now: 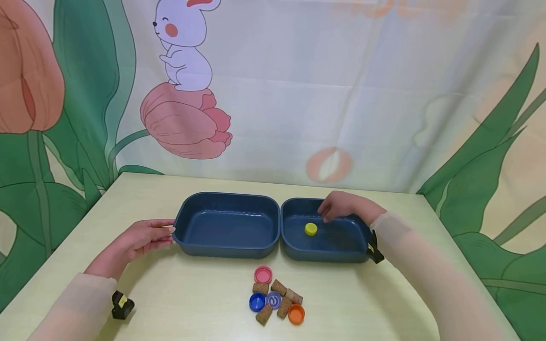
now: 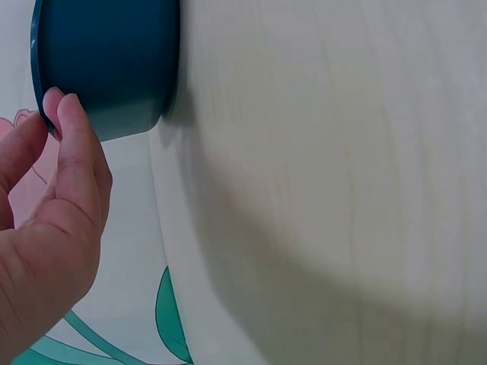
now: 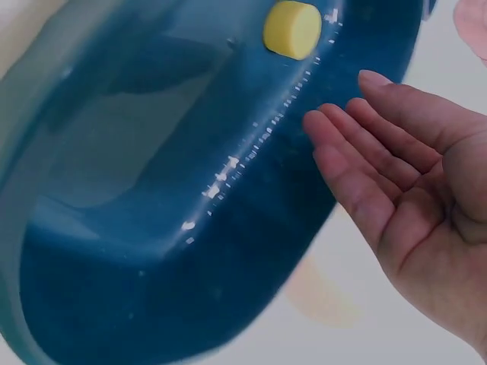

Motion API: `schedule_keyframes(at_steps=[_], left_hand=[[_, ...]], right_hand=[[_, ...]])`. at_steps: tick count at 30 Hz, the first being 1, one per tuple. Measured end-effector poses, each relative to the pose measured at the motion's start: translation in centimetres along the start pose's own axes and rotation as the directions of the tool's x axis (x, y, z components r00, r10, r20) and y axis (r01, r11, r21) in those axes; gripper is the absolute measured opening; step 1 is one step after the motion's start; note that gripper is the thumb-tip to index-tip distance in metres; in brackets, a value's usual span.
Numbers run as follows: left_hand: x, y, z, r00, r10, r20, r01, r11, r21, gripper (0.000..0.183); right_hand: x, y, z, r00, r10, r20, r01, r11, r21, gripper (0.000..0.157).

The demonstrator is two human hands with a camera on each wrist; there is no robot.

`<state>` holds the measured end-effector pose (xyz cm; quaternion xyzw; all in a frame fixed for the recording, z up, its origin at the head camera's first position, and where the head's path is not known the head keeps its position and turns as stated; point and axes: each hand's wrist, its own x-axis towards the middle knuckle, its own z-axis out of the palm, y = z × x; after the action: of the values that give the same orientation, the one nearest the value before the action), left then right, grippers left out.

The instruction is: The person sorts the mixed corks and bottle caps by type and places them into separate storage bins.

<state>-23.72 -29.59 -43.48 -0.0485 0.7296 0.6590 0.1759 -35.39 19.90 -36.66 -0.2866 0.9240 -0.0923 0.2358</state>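
My left hand (image 1: pixel 147 237) pinches the left rim of the larger blue tray (image 1: pixel 226 253) between thumb and fingers. The tray's outer wall (image 2: pixel 114 68) shows in the left wrist view, with the fingertips right at its rim. Over the back of the smaller blue tray (image 1: pixel 324 255) is my right hand (image 1: pixel 341 207), holding nothing. Its fingers are loosely bent and apart from the yellow bottle cap (image 1: pixel 311 229), which shows inside that tray. In the right wrist view the yellow cap (image 3: pixel 292 30) is beyond the fingertips (image 3: pixel 323 125).
In front of the trays lies a loose group on the pale table (image 1: pixel 192 298): a pink cap (image 1: pixel 263 274), a blue cap (image 1: pixel 257 301), a purple cap (image 1: pixel 273 300), an orange cap (image 1: pixel 296 314) and several corks (image 1: pixel 264 314). A printed curtain (image 1: pixel 273 94) hangs behind the table.
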Motion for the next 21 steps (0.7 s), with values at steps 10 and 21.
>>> schedule_keyframes(at_steps=[10,21], left_hand=[[0.0,0.0,0.1,1.000,-0.007,-0.004,0.007,1.000,0.003,0.060],[0.0,0.1,0.1,1.000,-0.016,-0.006,0.016,1.000,-0.009,0.059]], right_hand=[[-3.6,-1.0,-2.8,0.993,-0.041,-0.107,0.051,0.994,0.093,0.038],[-7.5,-1.7,-4.4,0.968,-0.058,-0.244,0.094,0.986,0.136,0.035]])
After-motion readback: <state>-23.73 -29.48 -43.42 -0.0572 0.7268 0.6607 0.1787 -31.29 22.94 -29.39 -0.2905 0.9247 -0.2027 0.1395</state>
